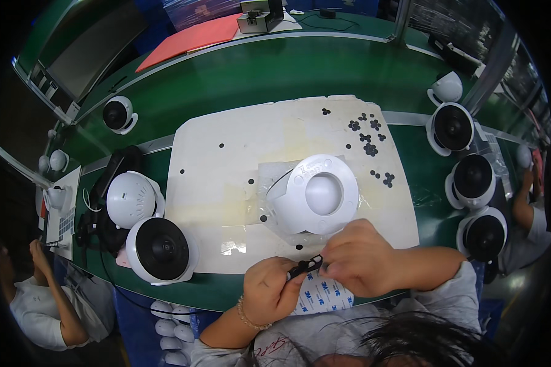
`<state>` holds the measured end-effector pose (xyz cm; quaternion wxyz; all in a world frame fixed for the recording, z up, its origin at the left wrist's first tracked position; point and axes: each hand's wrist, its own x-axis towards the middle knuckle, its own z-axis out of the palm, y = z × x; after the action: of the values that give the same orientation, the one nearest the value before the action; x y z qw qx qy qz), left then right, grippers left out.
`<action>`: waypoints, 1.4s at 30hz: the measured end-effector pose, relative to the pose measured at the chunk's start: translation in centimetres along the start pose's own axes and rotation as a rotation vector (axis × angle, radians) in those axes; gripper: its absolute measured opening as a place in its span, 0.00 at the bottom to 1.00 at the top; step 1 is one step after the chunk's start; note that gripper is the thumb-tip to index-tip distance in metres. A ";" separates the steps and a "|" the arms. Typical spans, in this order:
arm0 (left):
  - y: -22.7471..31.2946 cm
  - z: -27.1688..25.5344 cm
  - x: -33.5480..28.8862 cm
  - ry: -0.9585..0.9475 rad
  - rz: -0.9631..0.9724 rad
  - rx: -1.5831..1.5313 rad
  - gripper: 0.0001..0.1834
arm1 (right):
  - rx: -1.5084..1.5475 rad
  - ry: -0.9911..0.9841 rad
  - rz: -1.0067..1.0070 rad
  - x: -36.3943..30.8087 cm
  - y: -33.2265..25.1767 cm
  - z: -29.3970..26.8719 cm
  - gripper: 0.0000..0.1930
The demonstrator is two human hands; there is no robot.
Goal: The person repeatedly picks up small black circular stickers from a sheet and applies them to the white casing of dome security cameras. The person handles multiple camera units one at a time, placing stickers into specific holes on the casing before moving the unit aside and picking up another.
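My left hand (269,290) is closed on a sheet of adhesive pads (324,295), its backing white with blue print and its folded upper edge black with pale round spots. At the other end of that edge, my right hand (362,260) pinches with thumb and finger. Something small and dark shows at those fingertips, too small to make out clearly. Just beyond my hands, a white rounded camera housing (281,211) lies on its side, with its ring-shaped base (347,189) facing up. Under it is a clear plastic sheet on a pale board (208,202).
Black round pads (370,150) lie scattered on the board, many at its far right. White cameras with black fronts stand at left (163,248) and right (473,180). A black cable (113,281) runs along the left. Other people (55,306) sit at both sides.
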<state>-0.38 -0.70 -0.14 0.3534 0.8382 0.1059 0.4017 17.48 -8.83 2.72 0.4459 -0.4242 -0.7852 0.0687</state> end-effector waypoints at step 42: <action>-0.6 1.0 -1.0 -0.148 0.032 0.426 0.14 | 0.279 0.260 0.332 3.0 5.8 -2.9 0.32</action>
<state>-0.24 -1.20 -1.54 0.1689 0.9227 0.1488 0.3131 22.43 -3.73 3.54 0.5801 -0.4868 -0.6237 0.1937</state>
